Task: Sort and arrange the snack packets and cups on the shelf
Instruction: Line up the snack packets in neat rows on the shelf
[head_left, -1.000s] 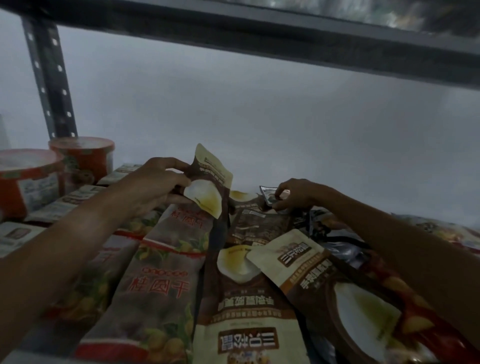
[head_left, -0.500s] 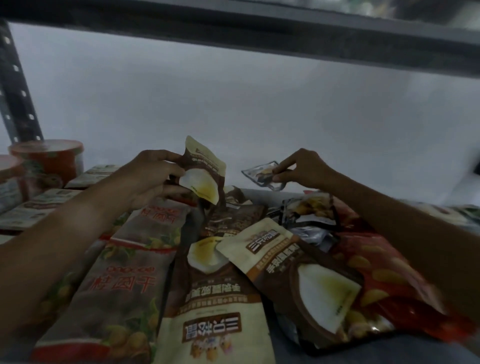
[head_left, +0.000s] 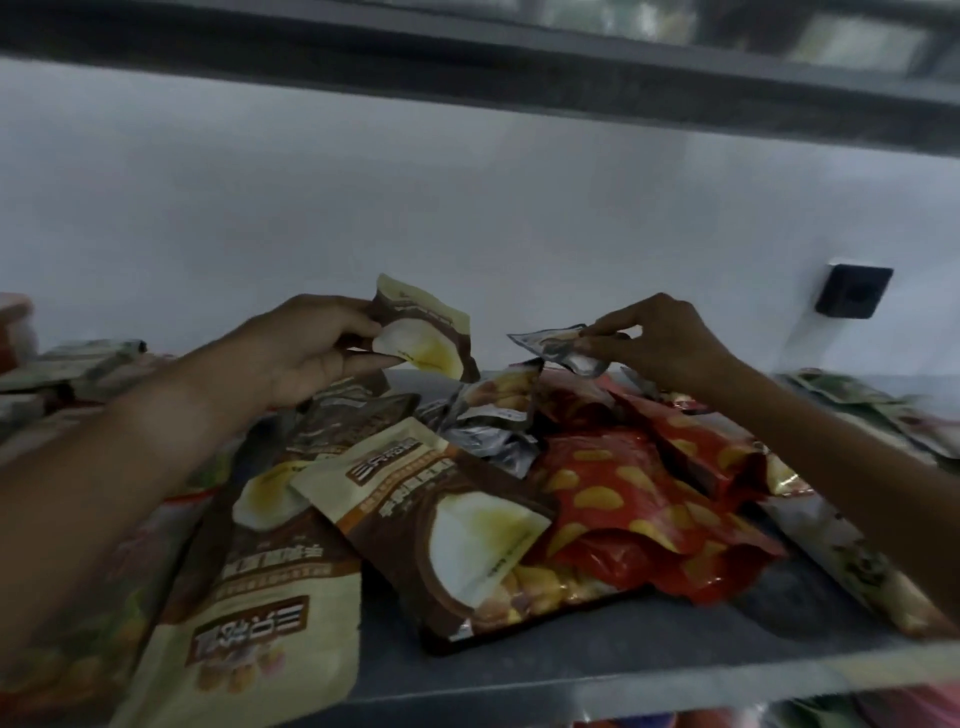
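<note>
The left hand (head_left: 306, 358) grips a small brown-and-cream packet (head_left: 423, 332), thumb on its face and fingers curled behind its left edge, holding it lifted clear of the pile. At 3 o'clock from it, well apart, the right hand (head_left: 660, 345) pinches a small silvery sachet (head_left: 553, 345) between thumb and fingertips, also raised above the heap.

Below the left hand, at 6 o'clock, dark brown packets (head_left: 353, 415) lie flat on the shelf (head_left: 649, 649). Nearer the camera, a large brown-and-cream pouch (head_left: 441, 519) lies tilted, overlapping a second pouch of the same design (head_left: 260, 597) at its 8 o'clock. Below the right hand, at 7 o'clock, crumpled silver packets (head_left: 493, 431) sit between the brown pouches and a heap of red packets with yellow chips printed on them (head_left: 639, 493), which spreads toward 5 o'clock from the sachet.

At 9 o'clock from the left hand, pale packets (head_left: 67, 358) lie stacked along the shelf's far left, blurred, with a red cup's edge (head_left: 13, 317) at the frame border. At 4 o'clock from the right hand, greenish packets (head_left: 872, 405) lie flat. A dark wall box (head_left: 852, 291) sits at 2 o'clock from the right hand, under the upper shelf beam (head_left: 519, 78).
</note>
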